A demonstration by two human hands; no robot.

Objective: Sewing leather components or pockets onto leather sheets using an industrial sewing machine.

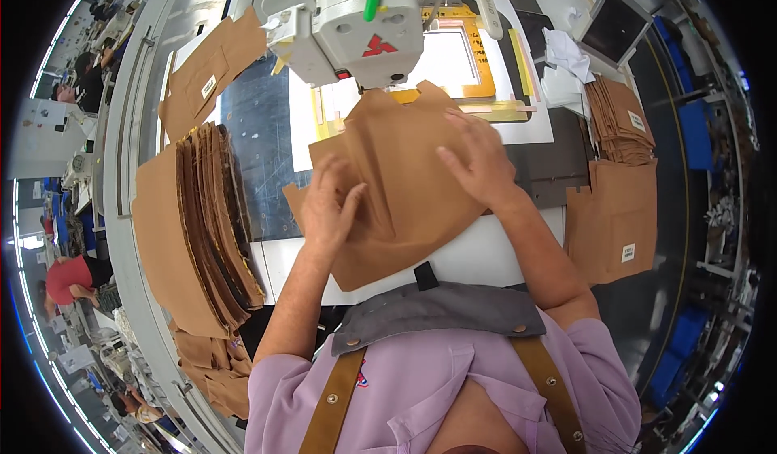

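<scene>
In the head view, a brown panel [429, 179] lies mid-frame below the sewing machine [356, 45], spread but creased; smoothing and stitching seem left. The right hand [481, 161] rests open; whether the left hand [326, 207] pinches it, I can't tell. White counter [490, 260] shows beneath, a panel stack [162, 235] at left, a co-worker [69, 279] far left.

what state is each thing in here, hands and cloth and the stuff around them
left hand: open, on the cloth
right hand: open, on the cloth
brown cloth: spread out, with a raised fold
left cloth stack: piled in layers
white cloth: crumpled
screen: dark
sewing machine: can't tell if running
</scene>
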